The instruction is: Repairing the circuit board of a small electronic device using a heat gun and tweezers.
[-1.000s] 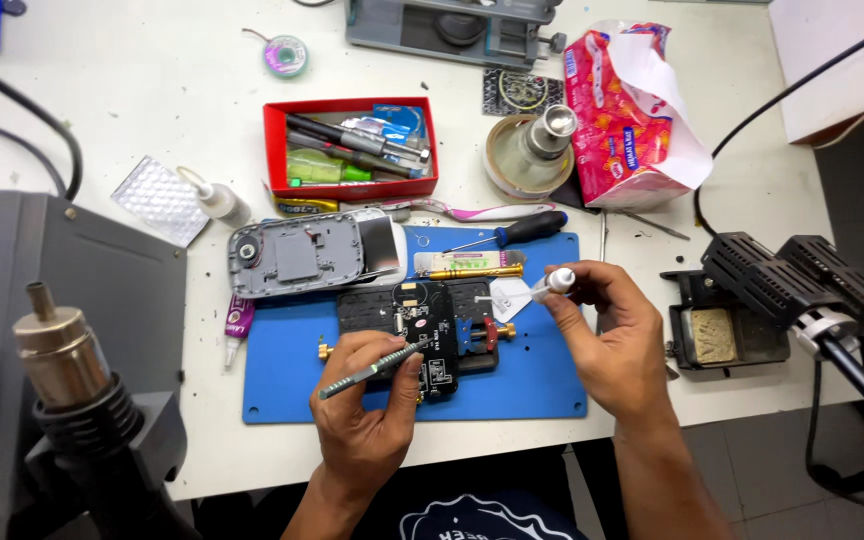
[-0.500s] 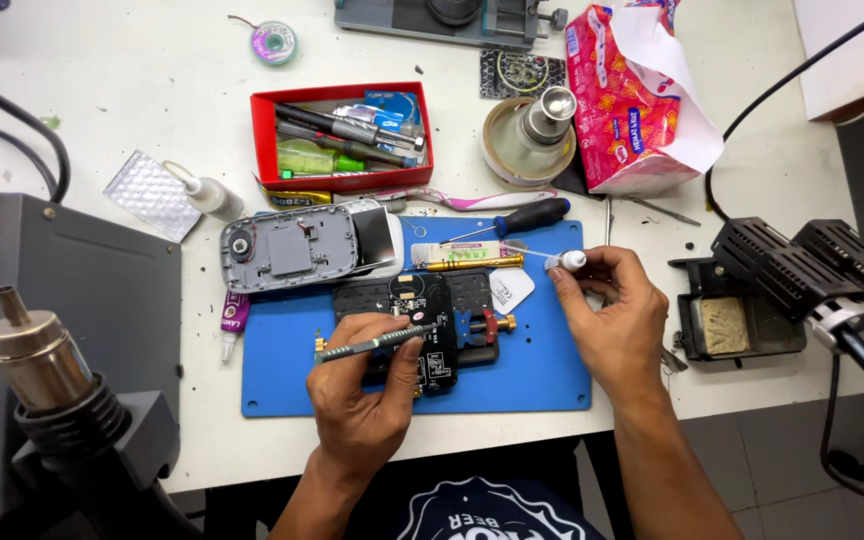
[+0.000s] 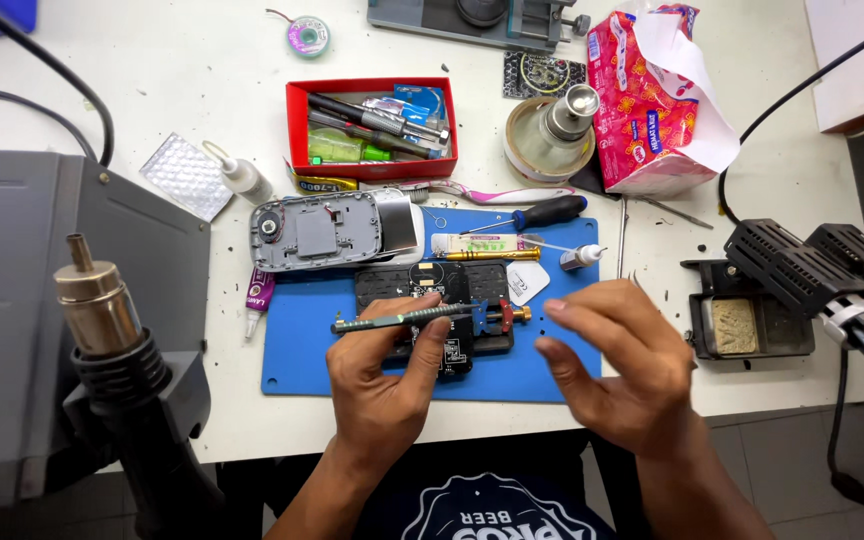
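Observation:
My left hand [image 3: 382, 375] grips a slim dark pen-like tool [image 3: 402, 320], held level across a black circuit board [image 3: 449, 345] clamped in a black holder [image 3: 482, 290] on the blue mat [image 3: 297, 350]. My right hand [image 3: 617, 365] hovers over the mat's right edge with its fingers apart and nothing in it. A small white dropper bottle [image 3: 582, 258] lies just beyond that hand, at the mat's right edge. A grey phone housing [image 3: 332, 230] rests at the mat's far left corner.
A red tray [image 3: 372, 85] of tools, a pink tissue pack [image 3: 652, 100] and a tape roll [image 3: 552, 140] stand behind the mat. A hot-air gun [image 3: 102, 310] stands at the left. At the right are a soldering-iron stand [image 3: 802, 265] and a sponge tray [image 3: 752, 328].
My right hand has let go of the small white bottle, which now lies at the mat's edge, and has drawn back towards me, open. My left hand keeps the tool over the board.

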